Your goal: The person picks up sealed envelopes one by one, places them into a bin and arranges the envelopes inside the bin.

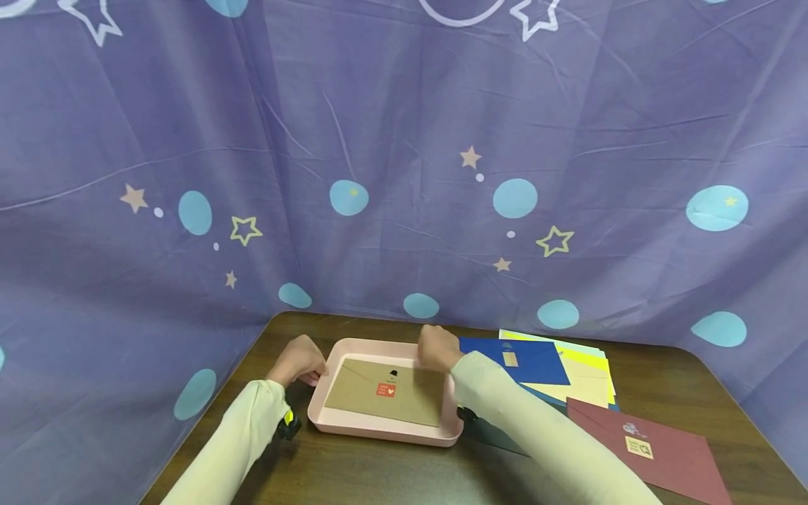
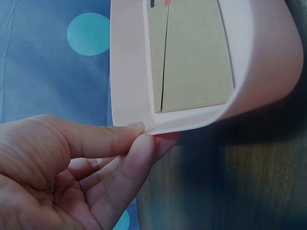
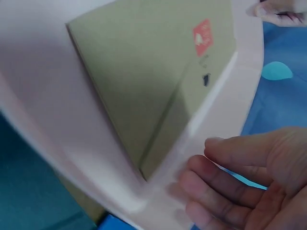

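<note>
Pink tray (image 1: 328,419) sits on the dark wooden table (image 1: 391,477), kraft envelope (image 1: 388,393) with its red sticker (image 1: 386,390) lying flat inside. Left hand (image 1: 299,359) pinches the tray's left rim, thumb over finger; right hand (image 1: 438,347), fingers relaxed, rests against the far right rim. Looks like tray positioning; next calls for an even two-handed hold.

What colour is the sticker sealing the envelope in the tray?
Red-orange, on the brown envelope in the pink tray; clearest in the head view.
</note>
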`<state>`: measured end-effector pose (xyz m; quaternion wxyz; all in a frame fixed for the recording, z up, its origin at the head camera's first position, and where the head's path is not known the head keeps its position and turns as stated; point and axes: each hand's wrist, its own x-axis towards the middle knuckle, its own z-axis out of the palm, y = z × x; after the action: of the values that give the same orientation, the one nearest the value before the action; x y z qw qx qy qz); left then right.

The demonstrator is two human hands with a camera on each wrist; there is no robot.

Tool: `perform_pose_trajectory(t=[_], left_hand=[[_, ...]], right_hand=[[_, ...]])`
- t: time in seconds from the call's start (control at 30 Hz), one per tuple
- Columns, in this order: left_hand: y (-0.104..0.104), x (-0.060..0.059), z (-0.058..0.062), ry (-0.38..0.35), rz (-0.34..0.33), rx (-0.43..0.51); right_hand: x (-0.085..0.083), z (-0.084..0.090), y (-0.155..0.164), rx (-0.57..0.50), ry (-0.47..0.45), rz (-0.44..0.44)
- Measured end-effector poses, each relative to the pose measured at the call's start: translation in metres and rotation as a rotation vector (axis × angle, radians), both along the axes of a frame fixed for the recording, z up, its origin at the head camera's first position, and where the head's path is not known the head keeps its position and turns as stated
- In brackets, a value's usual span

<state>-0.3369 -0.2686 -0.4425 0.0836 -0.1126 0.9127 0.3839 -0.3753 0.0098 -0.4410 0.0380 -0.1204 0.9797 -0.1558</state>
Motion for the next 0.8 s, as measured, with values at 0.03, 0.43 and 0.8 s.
perform_pose_trajectory(t=[0.03, 0.43, 0.8], left_hand=[[0.0, 0.0, 0.0, 0.002, 0.0, 0.002], [0.003, 0.0, 0.003, -0.01, 0.011, -0.019], [0.003, 0.002, 0.005, -0.021, 0.006, -0.037]], right_hand=[[0.0, 0.004, 0.001, 0.005, -0.015, 0.009], [-0.001, 0.058, 0.047, 0.005, -0.237, 0.132], [0.006, 0.07, 0.107, -0.074, -0.2, 0.187]])
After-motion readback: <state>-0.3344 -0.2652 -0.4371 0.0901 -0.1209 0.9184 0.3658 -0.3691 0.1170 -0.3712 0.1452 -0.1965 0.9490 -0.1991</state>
